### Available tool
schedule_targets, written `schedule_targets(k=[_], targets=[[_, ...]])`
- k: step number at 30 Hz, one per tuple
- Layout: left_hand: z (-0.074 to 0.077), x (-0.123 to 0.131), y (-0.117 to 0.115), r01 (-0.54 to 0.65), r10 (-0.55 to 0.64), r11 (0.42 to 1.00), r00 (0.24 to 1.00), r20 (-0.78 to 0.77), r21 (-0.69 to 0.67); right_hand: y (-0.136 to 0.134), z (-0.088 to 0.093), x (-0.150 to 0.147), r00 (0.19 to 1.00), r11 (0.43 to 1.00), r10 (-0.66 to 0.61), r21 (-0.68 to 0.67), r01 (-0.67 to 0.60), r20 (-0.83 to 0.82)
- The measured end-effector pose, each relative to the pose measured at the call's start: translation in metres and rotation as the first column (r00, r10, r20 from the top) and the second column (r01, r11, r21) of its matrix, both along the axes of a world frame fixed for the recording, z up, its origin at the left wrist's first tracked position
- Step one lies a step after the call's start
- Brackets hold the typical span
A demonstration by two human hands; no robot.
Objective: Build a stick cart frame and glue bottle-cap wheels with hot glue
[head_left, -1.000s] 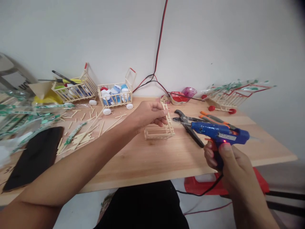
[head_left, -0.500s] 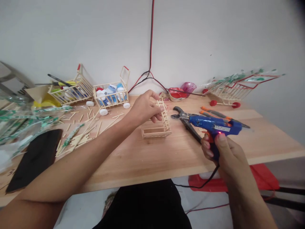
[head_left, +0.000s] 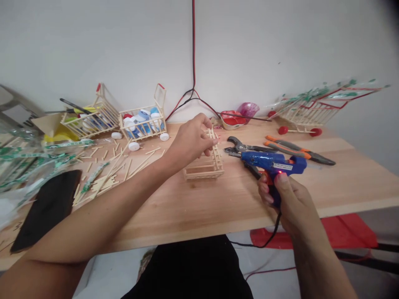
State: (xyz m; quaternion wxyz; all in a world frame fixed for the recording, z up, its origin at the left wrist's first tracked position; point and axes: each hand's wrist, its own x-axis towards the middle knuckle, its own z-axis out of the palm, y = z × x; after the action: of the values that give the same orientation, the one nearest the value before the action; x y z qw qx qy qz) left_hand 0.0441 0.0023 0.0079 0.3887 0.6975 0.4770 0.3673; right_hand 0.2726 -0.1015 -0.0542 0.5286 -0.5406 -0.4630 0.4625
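On the pale wooden tabletop (head_left: 168,211), an openwork pale-stick frame (head_left: 203,176) seems part-built, base and only one end raised; left hand (head_left: 195,139) touches it, clamping unclear; right hand (head_left: 288,197) clamps a blue plastic glue gun (head_left: 264,161).

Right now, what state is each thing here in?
Stick frame: on table, left hand at its tall side
Glue gun: gripped in right hand, red light lit
Black pliers: handles spread
Orange pliers: jaws closed
Middle cart: full of caps
Right cart: wrappers atop
Left cart: loaded
Loose sticks: scattered
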Motion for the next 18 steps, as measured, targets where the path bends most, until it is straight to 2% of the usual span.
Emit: schedule_targets(k=[6, 18], targets=[[0.001, 0.003, -0.001, -0.008, 0.012, 0.999, 0.996, -0.083, 0.048, 0.002, -0.007, -0.001, 1.0, 1.0, 0.024, 0.012, -0.024, -0.012], [0.005, 0.008, -0.006, -0.001, 0.01, 0.998, 0.99, -0.142, 0.058, 0.002, -0.017, -0.003, 0.993, 1.0, 0.028, 0.007, -0.027, -0.118]])
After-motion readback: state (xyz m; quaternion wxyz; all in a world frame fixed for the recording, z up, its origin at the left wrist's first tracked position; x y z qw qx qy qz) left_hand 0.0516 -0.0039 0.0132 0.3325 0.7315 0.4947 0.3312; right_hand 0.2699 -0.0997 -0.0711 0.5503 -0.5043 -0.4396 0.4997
